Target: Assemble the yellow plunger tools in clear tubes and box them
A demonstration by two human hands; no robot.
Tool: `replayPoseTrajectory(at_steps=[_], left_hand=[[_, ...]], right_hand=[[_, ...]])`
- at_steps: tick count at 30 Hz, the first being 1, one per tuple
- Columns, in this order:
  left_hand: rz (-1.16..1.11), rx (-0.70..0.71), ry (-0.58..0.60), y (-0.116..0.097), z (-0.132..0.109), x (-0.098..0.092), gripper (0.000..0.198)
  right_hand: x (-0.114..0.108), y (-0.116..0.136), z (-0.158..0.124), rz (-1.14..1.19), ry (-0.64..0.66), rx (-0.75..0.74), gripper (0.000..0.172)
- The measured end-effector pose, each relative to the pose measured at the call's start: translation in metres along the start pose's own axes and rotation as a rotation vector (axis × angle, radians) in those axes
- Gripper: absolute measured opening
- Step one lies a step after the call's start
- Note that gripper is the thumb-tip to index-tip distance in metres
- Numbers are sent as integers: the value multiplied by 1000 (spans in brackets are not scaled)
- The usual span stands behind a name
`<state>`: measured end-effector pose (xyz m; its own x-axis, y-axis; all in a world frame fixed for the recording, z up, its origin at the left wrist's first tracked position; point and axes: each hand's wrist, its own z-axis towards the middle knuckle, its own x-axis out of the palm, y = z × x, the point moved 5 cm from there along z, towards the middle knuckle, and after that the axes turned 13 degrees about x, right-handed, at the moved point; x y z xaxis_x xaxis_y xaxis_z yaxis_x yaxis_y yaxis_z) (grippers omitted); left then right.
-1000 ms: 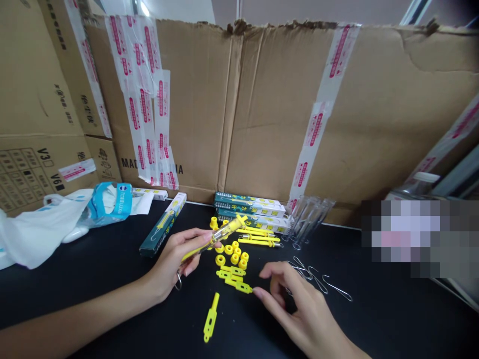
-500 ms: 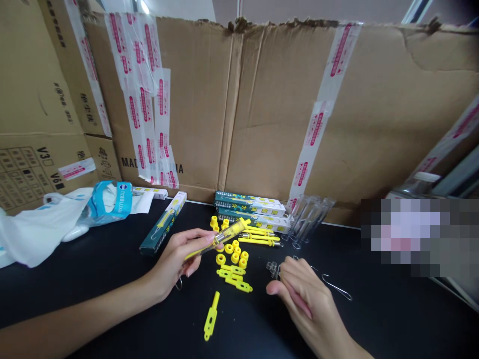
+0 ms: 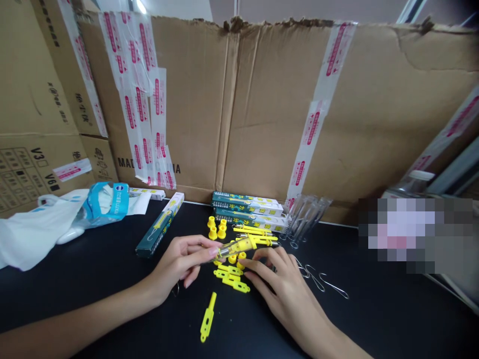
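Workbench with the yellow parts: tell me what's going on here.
A person holds a clear tube with yellow fittings in the left hand, and the right hand is close to its yellow end. Loose yellow plastic parts lie just below on the black bench, with bent wire hooks to the right and stacked green boxes behind.

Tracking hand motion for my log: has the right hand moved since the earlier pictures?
Yes: the right hand has shifted left, away from the bent wire hooks.
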<state>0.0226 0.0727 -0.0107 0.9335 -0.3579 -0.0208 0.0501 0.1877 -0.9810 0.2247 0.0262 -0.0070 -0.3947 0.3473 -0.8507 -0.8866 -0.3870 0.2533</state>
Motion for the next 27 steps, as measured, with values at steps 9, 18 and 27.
replayPoseTrajectory(at_steps=[9, 18, 27], left_hand=[[-1, -4, 6, 2, 0, 0, 34], [26, 14, 47, -3, 0, 5, 31], [92, 31, 129, -3, -2, 10, 35]], right_hand=[[6, -10, -4, 240, 58, 94, 11], [-25, -33, -5, 644, -205, 300, 15], [-23, -33, -4, 741, -147, 313, 12]])
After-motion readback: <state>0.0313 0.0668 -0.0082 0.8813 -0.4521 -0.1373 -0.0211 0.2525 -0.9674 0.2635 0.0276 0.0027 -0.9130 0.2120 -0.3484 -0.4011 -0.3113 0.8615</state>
